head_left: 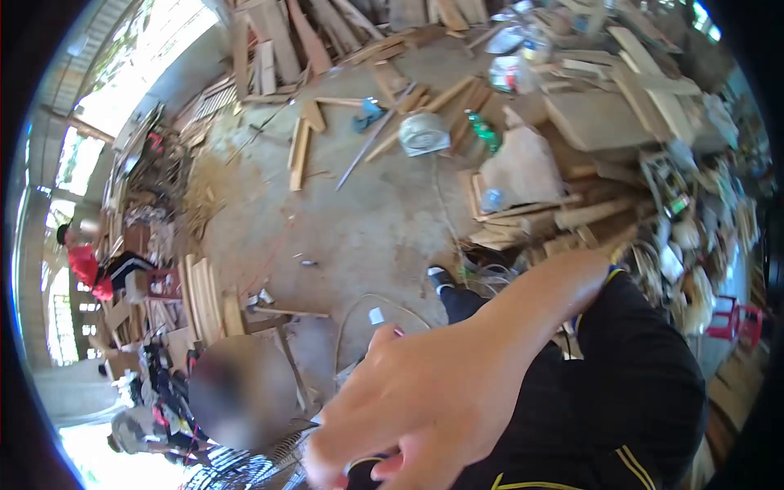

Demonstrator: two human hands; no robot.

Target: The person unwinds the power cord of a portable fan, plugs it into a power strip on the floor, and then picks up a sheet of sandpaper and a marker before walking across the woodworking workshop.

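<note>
My right hand (pixel 408 400) reaches in from the right, in the lower middle of the view, with its back toward the camera. Its fingers are curled and point down and left, and their tips are mostly hidden. A small reddish spot shows at the hand's upper edge; what the hand holds, if anything, cannot be made out. Below and left of the fingers lies a dark wire grille (pixel 282 457), partly covered by the hand. My left hand is out of view.
Boards (pixel 298 155), a blue tool (pixel 367 114), a green bottle (pixel 483 131) and wood scraps (pixel 596 212) lie on the concrete floor (pixel 367 220). A person in red (pixel 84 261) is at the left, another person (pixel 135 429) at lower left. A red stool (pixel 733 320) stands right.
</note>
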